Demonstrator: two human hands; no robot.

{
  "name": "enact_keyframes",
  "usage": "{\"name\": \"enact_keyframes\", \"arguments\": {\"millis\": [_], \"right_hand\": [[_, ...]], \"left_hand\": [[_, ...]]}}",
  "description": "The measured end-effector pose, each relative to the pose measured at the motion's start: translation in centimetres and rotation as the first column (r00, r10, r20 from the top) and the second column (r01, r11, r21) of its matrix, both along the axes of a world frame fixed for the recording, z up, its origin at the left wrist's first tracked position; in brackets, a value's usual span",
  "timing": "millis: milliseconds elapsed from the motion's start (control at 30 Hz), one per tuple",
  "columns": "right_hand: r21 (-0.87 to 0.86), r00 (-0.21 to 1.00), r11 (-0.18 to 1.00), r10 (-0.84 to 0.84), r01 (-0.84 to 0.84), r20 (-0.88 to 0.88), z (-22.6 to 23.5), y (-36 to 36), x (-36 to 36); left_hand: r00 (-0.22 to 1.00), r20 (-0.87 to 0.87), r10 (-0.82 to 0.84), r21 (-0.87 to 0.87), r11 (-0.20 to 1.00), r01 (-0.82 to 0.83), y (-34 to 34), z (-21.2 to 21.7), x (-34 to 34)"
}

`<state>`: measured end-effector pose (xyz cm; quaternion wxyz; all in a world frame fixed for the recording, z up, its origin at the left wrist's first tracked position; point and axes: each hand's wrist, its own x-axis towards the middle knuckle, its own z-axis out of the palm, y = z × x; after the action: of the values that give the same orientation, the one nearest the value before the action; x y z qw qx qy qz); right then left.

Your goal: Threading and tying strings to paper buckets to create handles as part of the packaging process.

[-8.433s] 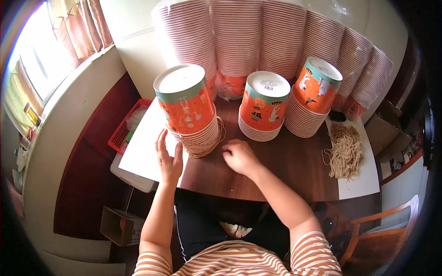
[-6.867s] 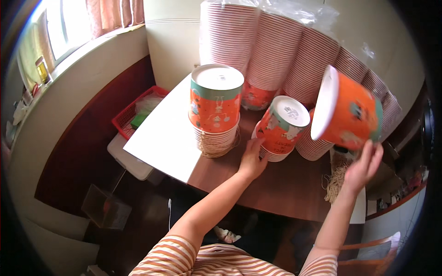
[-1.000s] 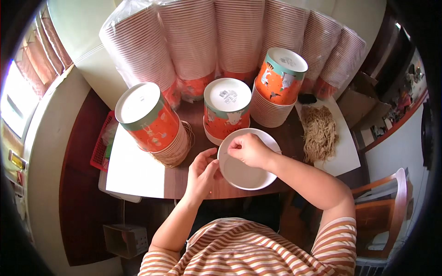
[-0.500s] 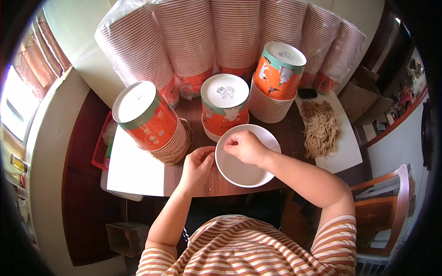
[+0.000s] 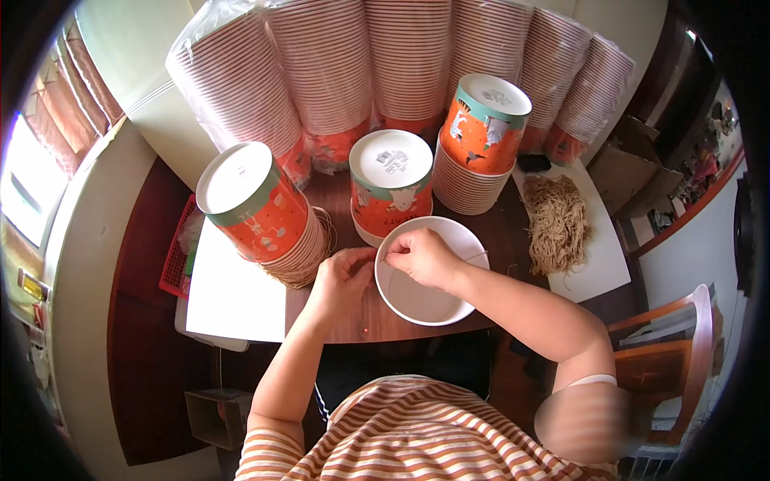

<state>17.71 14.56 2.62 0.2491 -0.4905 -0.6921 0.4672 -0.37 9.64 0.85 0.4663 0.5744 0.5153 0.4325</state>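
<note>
An open white paper bucket [image 5: 433,309] stands upright at the table's front edge. Inside it, my right hand [image 5: 425,258] pinches a thin string at the left wall; a bit of the string [image 5: 480,256] shows at the far side of that hand. My left hand [image 5: 343,282] is closed against the outside of the same wall, thumb and fingertips together; what they grip, if anything, is hidden. Just beyond stands an upside-down orange bucket [image 5: 391,204] with a green band and white base. Left of it, a stack of orange buckets [image 5: 269,220] has string loops around its lower rims.
Another upside-down bucket stack [image 5: 481,148] stands back right. A bundle of beige strings [image 5: 557,224] lies on white paper at the right. Tall plastic-wrapped bucket stacks [image 5: 321,64] line the back. A red basket [image 5: 178,248] sits left, a wooden chair [image 5: 666,361] right.
My right hand has shifted slightly left toward the bucket's inner wall. The left hand has edged closer to the outside of that wall.
</note>
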Motion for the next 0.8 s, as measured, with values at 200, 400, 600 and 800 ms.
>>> {"name": "enact_keyframes", "arguments": {"millis": [200, 400, 600, 800], "right_hand": [[-0.012, 1.000, 1.000, 0.004, -0.004, -0.011, 0.1, 0.0, -0.4], [0.021, 0.996, 0.998, 0.066, -0.067, 0.053, 0.9, -0.1, 0.3], [0.196, 0.935, 0.951, 0.173, -0.241, 0.311, 8.5, -3.5, 3.7], [0.403, 0.971, 0.884, 0.198, -0.237, 0.136, 7.2, -11.4, 5.7]], "left_hand": [[0.958, -0.276, -0.081, 0.172, 0.976, 0.132, 0.7, 1.0, -0.4], [0.899, -0.437, -0.013, 0.197, 0.974, 0.110, -0.3, 2.4, 0.8], [0.816, 0.571, 0.093, -0.435, 0.877, 0.205, -2.6, -1.3, 0.3], [0.393, 0.907, 0.151, -0.321, 0.852, 0.413, -7.2, -3.5, 1.4]]}}
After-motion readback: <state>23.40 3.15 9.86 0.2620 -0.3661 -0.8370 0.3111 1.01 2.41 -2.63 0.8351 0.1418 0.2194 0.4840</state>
